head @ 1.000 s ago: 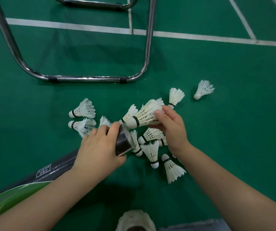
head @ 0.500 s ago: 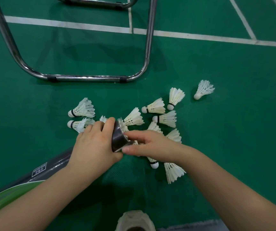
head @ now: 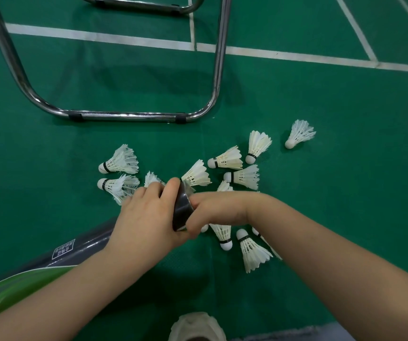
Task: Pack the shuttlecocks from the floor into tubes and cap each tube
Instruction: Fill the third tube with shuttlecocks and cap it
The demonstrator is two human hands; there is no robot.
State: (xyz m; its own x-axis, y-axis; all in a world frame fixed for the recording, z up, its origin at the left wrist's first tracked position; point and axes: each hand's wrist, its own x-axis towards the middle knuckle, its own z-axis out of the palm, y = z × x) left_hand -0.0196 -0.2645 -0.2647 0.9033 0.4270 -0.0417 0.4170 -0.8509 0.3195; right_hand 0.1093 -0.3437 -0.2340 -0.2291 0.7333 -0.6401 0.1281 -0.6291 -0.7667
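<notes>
Feathers are the weak point at this step. Left hand (head: 146,217) is wrapped around the dark tube (head: 181,212) just behind its open mouth, in the middle of the frame. The tube's body runs off toward the lower left. Right hand (head: 219,207) is pressed against that mouth with its fingers bent in toward the opening. The rim hides whether they pinch a shuttlecock or only push at one, so I cannot tell.

If a shuttlecock enters crooked or skirt-first, its feathers would probably fold or snap against the rim. A hard shove could jam whatever is already inside, or drive the tube back through the left grip.

Loose shuttlecocks (head: 252,252) lie on the green floor (head: 345,205) beneath and just beside the right wrist, right of centre, and a lowered forearm may crush them. One lone shuttlecock (head: 299,134) sits well apart at upper right and could be overlooked before capping.
</notes>
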